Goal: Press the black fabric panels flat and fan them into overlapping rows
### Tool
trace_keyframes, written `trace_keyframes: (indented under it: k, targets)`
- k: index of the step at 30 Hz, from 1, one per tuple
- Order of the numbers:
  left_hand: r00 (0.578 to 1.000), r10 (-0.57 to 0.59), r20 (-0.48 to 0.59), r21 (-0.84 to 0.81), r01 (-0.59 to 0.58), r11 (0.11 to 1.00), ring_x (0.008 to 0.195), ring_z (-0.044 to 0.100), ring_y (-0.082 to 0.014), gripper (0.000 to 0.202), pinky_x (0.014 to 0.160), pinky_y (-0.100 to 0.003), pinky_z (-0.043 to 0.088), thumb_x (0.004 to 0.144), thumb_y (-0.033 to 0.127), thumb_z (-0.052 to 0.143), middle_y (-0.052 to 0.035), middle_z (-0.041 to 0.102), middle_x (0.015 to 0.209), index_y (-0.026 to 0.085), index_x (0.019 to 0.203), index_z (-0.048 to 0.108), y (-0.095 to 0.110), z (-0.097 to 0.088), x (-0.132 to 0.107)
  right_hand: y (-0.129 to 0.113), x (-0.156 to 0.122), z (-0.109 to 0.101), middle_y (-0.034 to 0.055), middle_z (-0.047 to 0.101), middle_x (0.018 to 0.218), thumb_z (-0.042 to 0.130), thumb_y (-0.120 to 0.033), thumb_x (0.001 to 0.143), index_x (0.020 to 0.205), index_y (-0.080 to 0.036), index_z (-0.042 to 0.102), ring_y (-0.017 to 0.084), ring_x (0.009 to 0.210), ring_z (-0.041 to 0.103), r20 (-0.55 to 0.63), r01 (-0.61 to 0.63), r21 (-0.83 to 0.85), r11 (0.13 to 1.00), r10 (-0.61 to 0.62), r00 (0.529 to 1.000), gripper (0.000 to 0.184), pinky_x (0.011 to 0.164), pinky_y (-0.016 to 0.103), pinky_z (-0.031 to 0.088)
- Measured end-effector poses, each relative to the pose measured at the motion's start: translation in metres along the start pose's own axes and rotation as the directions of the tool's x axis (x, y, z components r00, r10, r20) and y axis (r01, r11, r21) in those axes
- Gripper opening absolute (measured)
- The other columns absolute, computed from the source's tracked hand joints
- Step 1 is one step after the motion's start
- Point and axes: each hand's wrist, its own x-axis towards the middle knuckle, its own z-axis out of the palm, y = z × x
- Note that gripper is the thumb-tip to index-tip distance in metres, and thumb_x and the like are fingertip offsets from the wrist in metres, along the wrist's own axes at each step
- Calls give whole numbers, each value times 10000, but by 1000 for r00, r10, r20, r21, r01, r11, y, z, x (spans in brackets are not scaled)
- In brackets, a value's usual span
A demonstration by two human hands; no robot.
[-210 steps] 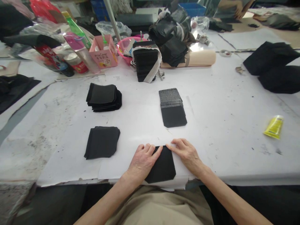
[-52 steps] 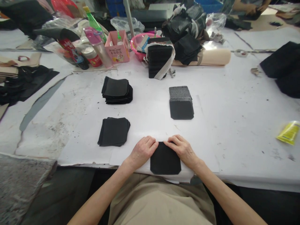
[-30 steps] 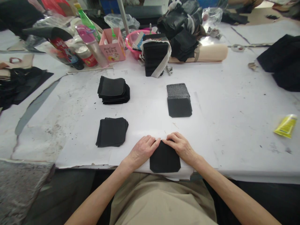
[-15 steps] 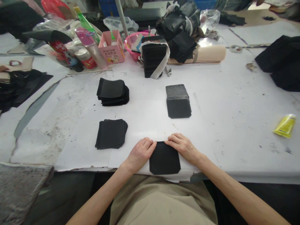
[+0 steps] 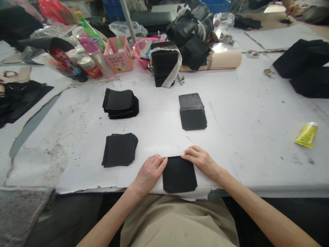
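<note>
A black square piece with clipped lower corners (image 5: 179, 175) lies flat at the table's front edge; it looks like leather or fabric. My left hand (image 5: 151, 170) pinches its far left corner, fingers bent together. At the far right corner, my right hand (image 5: 200, 159) grips the same far edge between thumb and fingers. To the left lies a low stack of black pieces (image 5: 119, 150), with a thicker black stack (image 5: 120, 100) behind it. Beyond my hands sits a pile of grey-backed pieces (image 5: 192, 101) with a black piece (image 5: 193, 119) at its near end.
A bound block of black pieces (image 5: 166, 67) stands farther back, beside a pink basket (image 5: 140, 51) and a pink box (image 5: 118, 56). Bottles and a can crowd the back left. A yellow tube (image 5: 307, 134) lies right. Another person's hand (image 5: 291, 8) shows at the far right.
My left hand has slid a little left along the far edge of the black piece. My right hand stays at its corner. The whole view has shifted slightly, and another person's hand has appeared.
</note>
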Motion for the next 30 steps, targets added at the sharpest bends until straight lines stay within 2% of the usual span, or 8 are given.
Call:
trace_keyframes:
  k: [5,10,15,25,30]
  targets:
    - [1000,-2,23,33,1,999,924,559,-233,216,809,-372,507,950,101,466,-100,586,960,119,1139,568,1,-3,2,0,-2,-2,74,610,1036,407,-176,1003,1178,-192,620,194,1011,541,12,-13,15,1000,13,1000,276,905,364,504]
    - [987,-7,162,142,-17,990,843,550,-214,432,750,-351,481,941,107,484,-56,564,914,190,1363,445,10,-13,16,1,-4,-1,71,610,1041,411,-186,1004,1180,-202,617,198,1023,536,-3,-3,9,1000,3,1000,271,914,376,506]
    - [966,-40,254,210,-15,977,890,541,-231,448,765,-364,470,941,138,495,-69,555,957,198,1381,435,18,-16,23,3,-7,-2,80,605,1047,419,-181,1000,1160,-173,619,198,1021,525,-1,-2,13,1000,2,1000,257,917,370,502]
    - [981,-69,182,168,38,985,986,561,-253,438,843,-394,488,915,55,475,-106,587,1010,120,1349,472,19,-9,10,5,-19,-7,74,597,1074,421,-167,993,1205,-218,603,205,1034,526,-7,-69,31,997,69,998,284,928,382,506]
    - [990,-89,114,127,74,989,1091,565,-262,404,937,-411,471,909,32,465,-135,605,1127,94,1307,502,19,-4,-2,6,-28,-10,74,594,1095,424,-149,983,1219,-233,603,204,1042,530,-1,-101,29,994,101,995,308,928,384,510]
